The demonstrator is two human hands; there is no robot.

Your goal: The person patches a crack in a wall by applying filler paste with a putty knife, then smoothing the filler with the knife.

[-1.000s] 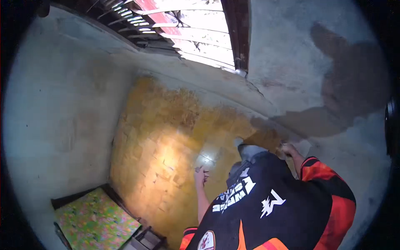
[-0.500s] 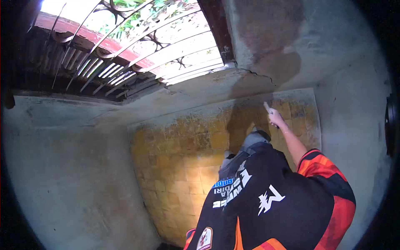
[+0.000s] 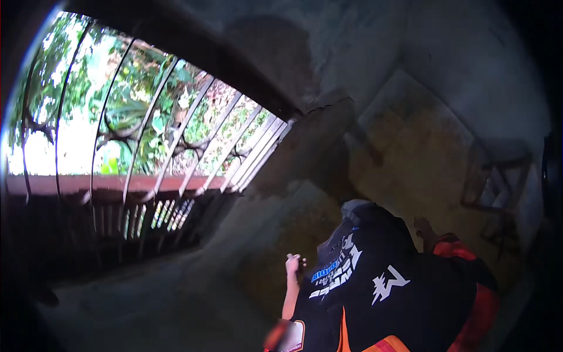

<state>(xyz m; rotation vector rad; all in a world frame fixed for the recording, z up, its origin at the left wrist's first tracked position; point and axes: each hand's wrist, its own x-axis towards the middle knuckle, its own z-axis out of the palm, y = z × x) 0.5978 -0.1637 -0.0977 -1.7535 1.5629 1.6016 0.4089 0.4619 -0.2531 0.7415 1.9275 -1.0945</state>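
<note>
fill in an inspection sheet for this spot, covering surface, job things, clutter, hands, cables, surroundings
surface: yellowish floor, dim; fine marks cannot be made out
job's things: nothing clearly seen in either hand
clutter: a piece of furniture at the right, too dark to identify
hands: left hand raised, fingers partly curled; right hand in shadow; grip unclear on both
cables: nothing seen
surroundings: barred window at upper left, green plants outside, shadowed wall
</note>
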